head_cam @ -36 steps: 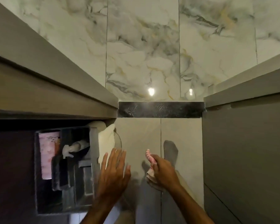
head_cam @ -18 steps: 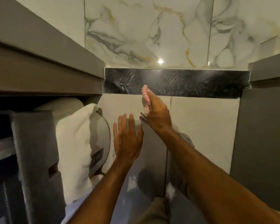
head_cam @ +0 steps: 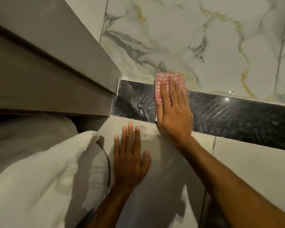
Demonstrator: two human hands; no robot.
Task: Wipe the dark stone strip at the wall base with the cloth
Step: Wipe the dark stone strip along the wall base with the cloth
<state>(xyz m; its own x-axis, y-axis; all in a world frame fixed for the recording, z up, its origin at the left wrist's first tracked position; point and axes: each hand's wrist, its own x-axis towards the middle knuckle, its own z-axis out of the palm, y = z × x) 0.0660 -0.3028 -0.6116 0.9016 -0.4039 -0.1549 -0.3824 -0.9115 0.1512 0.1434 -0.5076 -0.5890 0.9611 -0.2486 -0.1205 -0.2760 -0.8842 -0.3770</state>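
Observation:
The dark stone strip (head_cam: 234,116) runs across the base of the marble wall (head_cam: 196,38), from the cabinet corner at the left out to the right edge. A pink-and-white checked cloth (head_cam: 164,79) lies flat on the strip's left part. My right hand (head_cam: 173,109) presses on the cloth with straight fingers, covering most of it. Wet smears show on the strip left of the cloth. My left hand (head_cam: 132,155) rests flat, fingers apart, on the pale floor tile just below the strip, holding nothing.
A grey cabinet (head_cam: 44,66) juts out at the left, its corner meeting the strip's left end. A white towel (head_cam: 39,175) bulges from under it, close beside my left arm. Pale floor tiles (head_cam: 247,163) stretch to the right.
My right hand has carried the cloth up to the strip and flattened it there. The left hand has come down flat on the tile. The view has moved closer to the wall.

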